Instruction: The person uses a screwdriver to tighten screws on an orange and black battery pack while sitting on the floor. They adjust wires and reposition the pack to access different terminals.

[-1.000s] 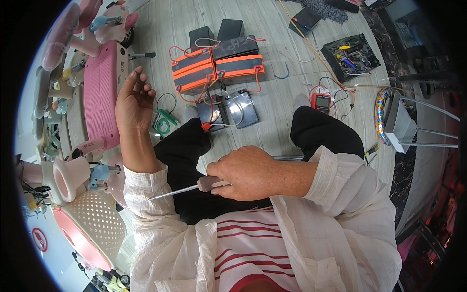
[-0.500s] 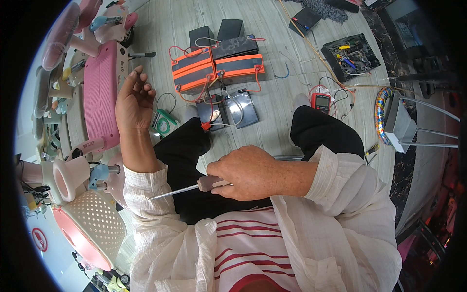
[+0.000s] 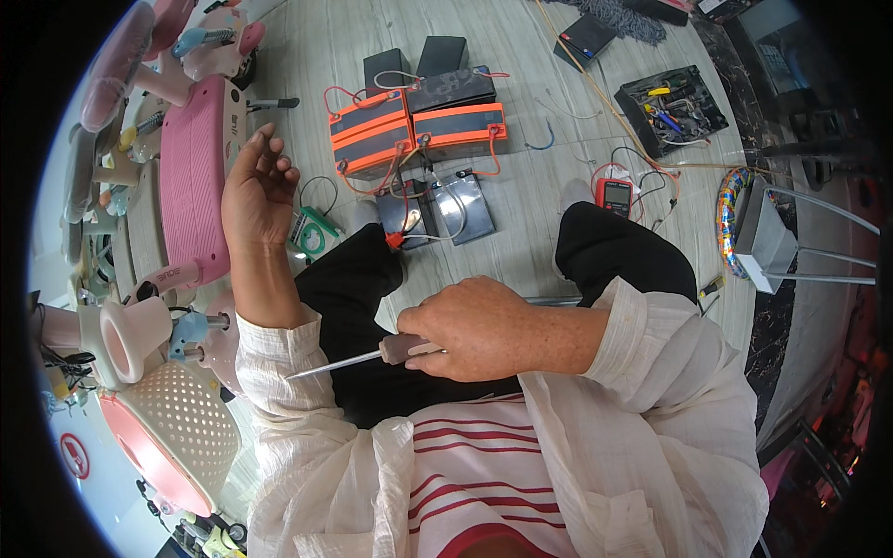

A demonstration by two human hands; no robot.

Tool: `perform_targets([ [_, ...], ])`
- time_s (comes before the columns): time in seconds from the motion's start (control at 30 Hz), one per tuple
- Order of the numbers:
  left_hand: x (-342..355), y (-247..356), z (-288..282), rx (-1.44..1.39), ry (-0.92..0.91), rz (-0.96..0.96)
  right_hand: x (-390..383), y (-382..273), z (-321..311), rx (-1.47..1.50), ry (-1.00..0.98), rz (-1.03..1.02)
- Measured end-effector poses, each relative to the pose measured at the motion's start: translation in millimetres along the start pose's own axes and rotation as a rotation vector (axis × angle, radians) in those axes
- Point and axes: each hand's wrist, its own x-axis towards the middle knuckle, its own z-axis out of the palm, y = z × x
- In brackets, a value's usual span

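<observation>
My right hand (image 3: 488,330) is closed around the brown handle of a screwdriver (image 3: 396,350), held over my lap. Its metal shaft points left, and the tip lies over my left sleeve. Raised at the left, my left hand (image 3: 259,191) has loosely curled fingers with nothing visible in them, beside the pink footboard of a scooter (image 3: 197,177). On the floor ahead sits a group of orange-and-black batteries (image 3: 459,121) joined by red and pale wires. Nearer my feet lie two dark batteries (image 3: 463,212), with a red connector (image 3: 394,240) at the near end of the left one.
A red multimeter (image 3: 616,197) with leads lies right of my right foot. Beyond it stands a black tool tray (image 3: 638,126) with several tools. A green device (image 3: 313,234) lies by my left foot. A perforated white basket (image 3: 181,430) and pink scooter parts crowd the left.
</observation>
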Motion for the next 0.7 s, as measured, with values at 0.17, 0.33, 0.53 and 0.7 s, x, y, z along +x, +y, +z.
perform_targets([
  [0.17,1.1,0.5,-2.7,-0.003,-0.017,-0.01,0.4,-0.7,-0.7,-0.008,-0.006,-0.003],
  [0.33,1.3,-0.9,-1.5,-0.002,-0.001,0.003,0.6,0.2,-0.7,-0.007,-0.018,0.001],
  [0.53,-0.4,0.2,0.0,-0.004,0.007,0.004,0.2,-0.7,-1.2,-0.013,-0.014,-0.005],
  [0.7,-0.7,-1.2,0.1,-0.002,-0.004,0.006,-0.5,0.2,-0.9,-0.019,-0.008,-0.007],
])
